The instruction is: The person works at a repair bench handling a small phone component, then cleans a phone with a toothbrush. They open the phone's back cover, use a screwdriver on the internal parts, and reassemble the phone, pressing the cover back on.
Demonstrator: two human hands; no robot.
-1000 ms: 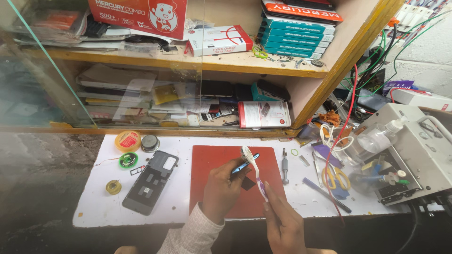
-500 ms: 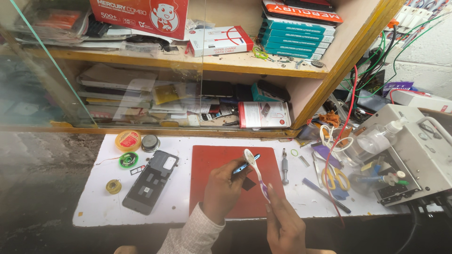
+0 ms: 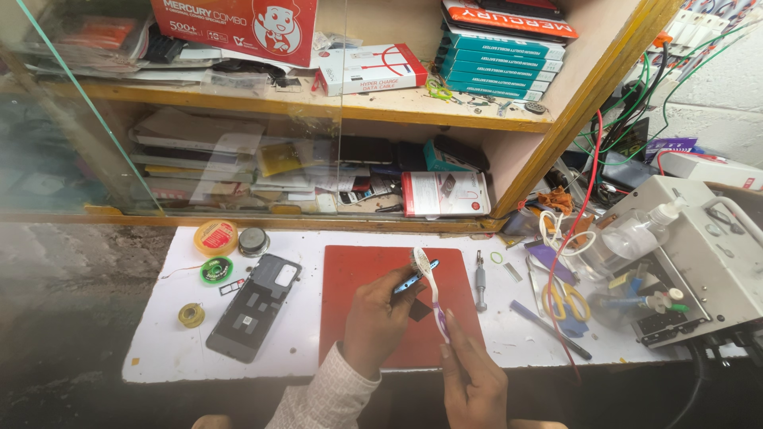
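Pinching a small blue tool (image 3: 407, 280), left hand (image 3: 372, 322) steadies it over the red rubber mat (image 3: 362, 274) while right hand (image 3: 474, 385) grips a white toothbrush (image 3: 429, 290) for scrubbing

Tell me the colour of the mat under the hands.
The mat is red, clearest in the head view.

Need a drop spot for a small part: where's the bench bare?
Bare white top between the opened black phone and the red rectangular mat, and along the front edge below the phone. Crowded right of the mat: screwdriver, yellow-handled scissors, cables.
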